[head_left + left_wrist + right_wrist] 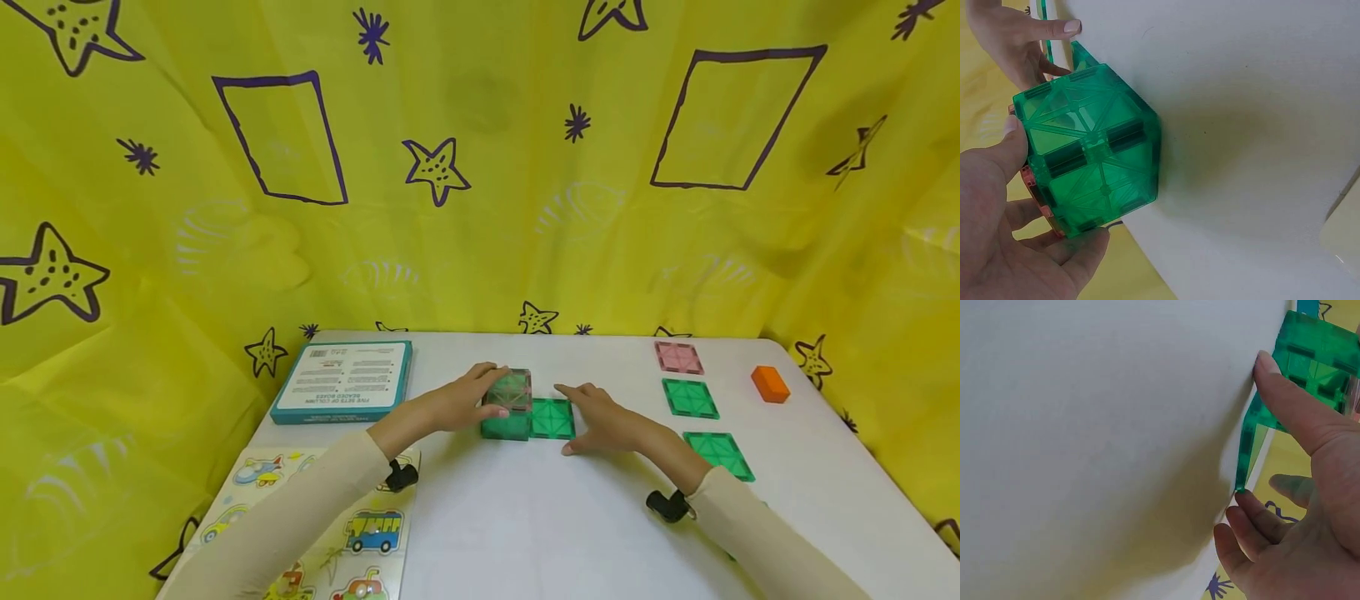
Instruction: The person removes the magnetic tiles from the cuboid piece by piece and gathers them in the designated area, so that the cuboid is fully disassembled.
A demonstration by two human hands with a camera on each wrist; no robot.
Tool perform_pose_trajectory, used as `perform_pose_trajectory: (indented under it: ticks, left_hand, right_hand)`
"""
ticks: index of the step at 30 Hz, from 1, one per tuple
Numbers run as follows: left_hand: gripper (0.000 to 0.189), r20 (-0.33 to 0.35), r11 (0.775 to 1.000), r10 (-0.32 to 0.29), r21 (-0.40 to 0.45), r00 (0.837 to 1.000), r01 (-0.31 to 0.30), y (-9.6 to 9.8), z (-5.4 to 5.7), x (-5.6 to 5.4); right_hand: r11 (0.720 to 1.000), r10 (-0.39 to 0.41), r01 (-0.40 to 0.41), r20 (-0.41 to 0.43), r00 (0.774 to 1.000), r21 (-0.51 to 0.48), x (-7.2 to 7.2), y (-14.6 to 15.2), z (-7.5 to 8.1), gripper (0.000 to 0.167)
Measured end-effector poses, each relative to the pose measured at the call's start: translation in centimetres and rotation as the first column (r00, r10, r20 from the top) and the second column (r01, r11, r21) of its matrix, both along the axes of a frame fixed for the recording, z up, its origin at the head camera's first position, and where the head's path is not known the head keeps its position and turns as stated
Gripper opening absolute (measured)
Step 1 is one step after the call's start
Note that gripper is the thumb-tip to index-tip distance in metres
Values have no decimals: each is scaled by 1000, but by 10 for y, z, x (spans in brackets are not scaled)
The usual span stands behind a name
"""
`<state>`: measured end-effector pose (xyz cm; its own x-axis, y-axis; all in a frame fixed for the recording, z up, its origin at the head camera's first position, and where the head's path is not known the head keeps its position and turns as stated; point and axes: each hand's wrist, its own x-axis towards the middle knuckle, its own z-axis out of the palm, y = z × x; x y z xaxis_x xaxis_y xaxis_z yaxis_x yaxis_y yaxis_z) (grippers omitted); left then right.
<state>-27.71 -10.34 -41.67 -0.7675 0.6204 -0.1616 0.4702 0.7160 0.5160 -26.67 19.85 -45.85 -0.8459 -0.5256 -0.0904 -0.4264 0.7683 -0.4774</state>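
Observation:
My left hand point(456, 403) grips a box built from translucent magnetic tiles, its thumb and fingers spread around the sides. Green tiles point(1094, 144) form the walls seen in the left wrist view, and a pinkish tile point(512, 382) is on top. A single green tile point(552, 419) adjoins the box's right side. Beside that tile is my right hand point(606, 421), fingers spread and only lightly bent. In the right wrist view, a fingertip point(1244, 499) is right at the tile's end and the thumb point(1291, 403) overlaps the green tiles.
Along the right lie a pink tile point(679, 357), green tiles point(691, 398) and an orange block point(770, 384). At left are a teal-edged box point(343, 382) and a vehicle puzzle board point(375, 492) on the white table point(480, 533). A yellow patterned curtain point(480, 250) hangs around the table.

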Motion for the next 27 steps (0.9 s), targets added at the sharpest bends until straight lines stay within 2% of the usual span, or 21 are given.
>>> perform_pose_trajectory:
  ticks: [4, 15, 22, 27]
  left_hand:
    - [79, -3, 1000, -6, 0, 1000, 6, 1, -2, 0]
    - [78, -16, 1000, -11, 6, 1000, 11, 1, -1, -1]
    - [78, -12, 1000, -20, 9, 1000, 20, 1, 0, 0]
    - [78, -2, 1000, -7, 8, 1000, 7, 1, 2, 2]
  right_hand:
    - [1000, -4, 4, 55, 998, 1, -5, -2, -2, 101]
    - [997, 67, -65, 37, 997, -33, -15, -3, -4, 94]
    - [999, 36, -36, 38, 999, 6, -17, -3, -6, 88]
    - [1000, 14, -14, 32, 999, 0, -15, -4, -7, 82]
